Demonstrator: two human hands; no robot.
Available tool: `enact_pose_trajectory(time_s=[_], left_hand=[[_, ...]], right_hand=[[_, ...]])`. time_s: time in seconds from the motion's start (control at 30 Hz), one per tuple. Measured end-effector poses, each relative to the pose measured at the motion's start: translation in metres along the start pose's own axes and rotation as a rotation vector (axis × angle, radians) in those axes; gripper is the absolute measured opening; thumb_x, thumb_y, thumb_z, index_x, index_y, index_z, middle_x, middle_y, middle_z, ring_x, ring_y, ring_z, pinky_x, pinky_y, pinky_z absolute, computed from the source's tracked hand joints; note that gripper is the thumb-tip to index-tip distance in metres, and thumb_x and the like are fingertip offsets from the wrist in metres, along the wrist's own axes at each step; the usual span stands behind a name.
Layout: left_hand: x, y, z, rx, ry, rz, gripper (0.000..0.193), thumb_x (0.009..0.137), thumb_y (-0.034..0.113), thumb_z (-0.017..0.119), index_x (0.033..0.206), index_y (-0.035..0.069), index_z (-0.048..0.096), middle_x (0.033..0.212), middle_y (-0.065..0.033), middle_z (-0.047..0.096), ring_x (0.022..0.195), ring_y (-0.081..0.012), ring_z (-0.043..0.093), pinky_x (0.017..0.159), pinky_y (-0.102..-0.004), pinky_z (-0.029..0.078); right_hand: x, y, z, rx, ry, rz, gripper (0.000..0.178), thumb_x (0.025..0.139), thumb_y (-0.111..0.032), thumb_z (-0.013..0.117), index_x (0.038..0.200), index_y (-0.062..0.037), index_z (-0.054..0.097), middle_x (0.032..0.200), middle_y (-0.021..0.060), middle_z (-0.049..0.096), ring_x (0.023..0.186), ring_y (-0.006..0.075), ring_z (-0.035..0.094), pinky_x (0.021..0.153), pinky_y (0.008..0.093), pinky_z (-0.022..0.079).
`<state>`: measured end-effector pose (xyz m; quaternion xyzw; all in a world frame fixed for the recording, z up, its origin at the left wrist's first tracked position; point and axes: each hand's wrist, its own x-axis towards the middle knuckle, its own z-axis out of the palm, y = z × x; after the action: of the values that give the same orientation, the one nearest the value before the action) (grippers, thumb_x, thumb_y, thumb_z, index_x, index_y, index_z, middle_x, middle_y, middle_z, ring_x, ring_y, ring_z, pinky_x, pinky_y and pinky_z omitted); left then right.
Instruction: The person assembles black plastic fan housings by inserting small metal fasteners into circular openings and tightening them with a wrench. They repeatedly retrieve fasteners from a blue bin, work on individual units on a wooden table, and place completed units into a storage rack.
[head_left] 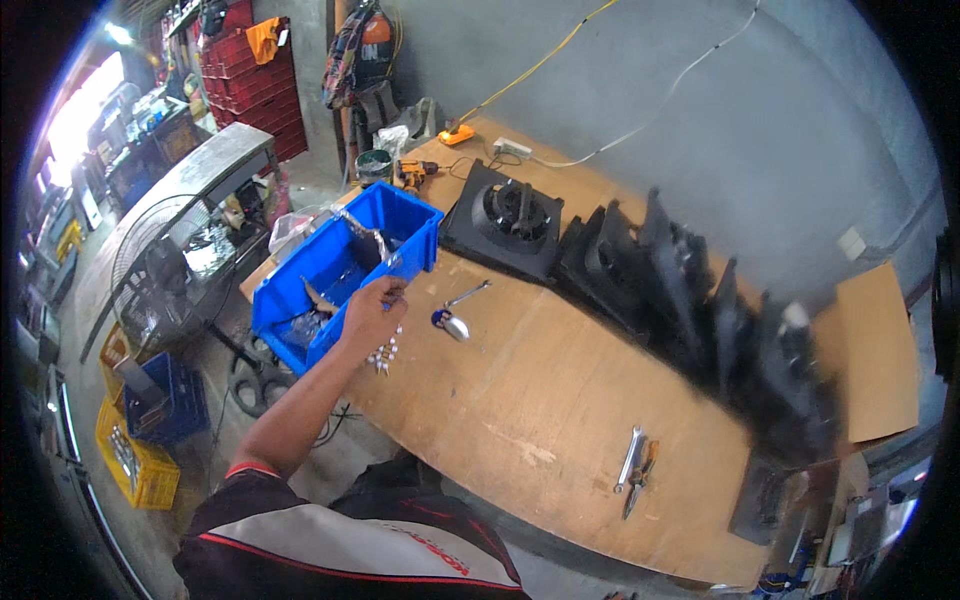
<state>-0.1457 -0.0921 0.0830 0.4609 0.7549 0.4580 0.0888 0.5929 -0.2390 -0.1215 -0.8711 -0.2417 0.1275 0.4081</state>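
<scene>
The left hand (372, 314) has its fingers curled together; whether they pinch anything, I cannot tell. It is just beside the blue bin (418, 258), left of the frame's centre. Small pale parts (383, 354) lie just below; 2 hand tools (629, 461) rest lower right.

The bare left forearm (308, 402) slants up and rightward, its wrist (347, 346) nearly straight, the left hand (371, 314) back-up with fingers (391, 286) curled toward the palm.
</scene>
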Motion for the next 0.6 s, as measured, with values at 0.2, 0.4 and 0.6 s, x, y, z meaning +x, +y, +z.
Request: enact_pose_trajectory(time_s=[0.2,0.4,0.6], left_hand=[[0.105,-0.01,0.072,-0.204,-0.112,0.038,0.035,0.083,0.02,0.067,0.113,0.003,0.067,0.102,-0.0175,0.072,0.091,-0.0298,0.071,0.082,-0.0389,0.056],[0.251,0.048,0.142,0.079,-0.207,0.151,0.05,0.083,0.03,0.068,0.126,0.006,0.057,0.111,-0.0216,0.068,0.105,-0.0356,0.066,0.092,-0.0441,0.053],[0.33,0.056,0.197,0.437,-0.431,-0.013,0.076,0.082,0.031,0.069,0.146,0.006,0.037,0.121,-0.0215,0.065,0.114,-0.033,0.064,0.094,-0.0449,0.052]], right_hand=[[-0.105,-0.229,0.145,0.295,-0.382,-0.471,0.038,0.093,-0.01,0.058,0.128,0.0038,0.056,0.103,0.0145,0.065,0.087,0.0195,0.063,0.073,0.0331,0.054],[-0.218,-0.289,0.175,0.085,-0.56,-0.828,0.026,0.089,-0.009,0.065,0.111,0.0038,0.065,0.079,0.0111,0.067,0.069,0.015,0.062,0.066,0.0288,0.051],[-0.231,-0.199,0.117,0.128,-0.384,-0.268,0.029,0.085,-0.011,0.063,0.108,0.0073,0.064,0.08,0.0171,0.066,0.069,0.0214,0.063,0.067,0.0342,0.053]])
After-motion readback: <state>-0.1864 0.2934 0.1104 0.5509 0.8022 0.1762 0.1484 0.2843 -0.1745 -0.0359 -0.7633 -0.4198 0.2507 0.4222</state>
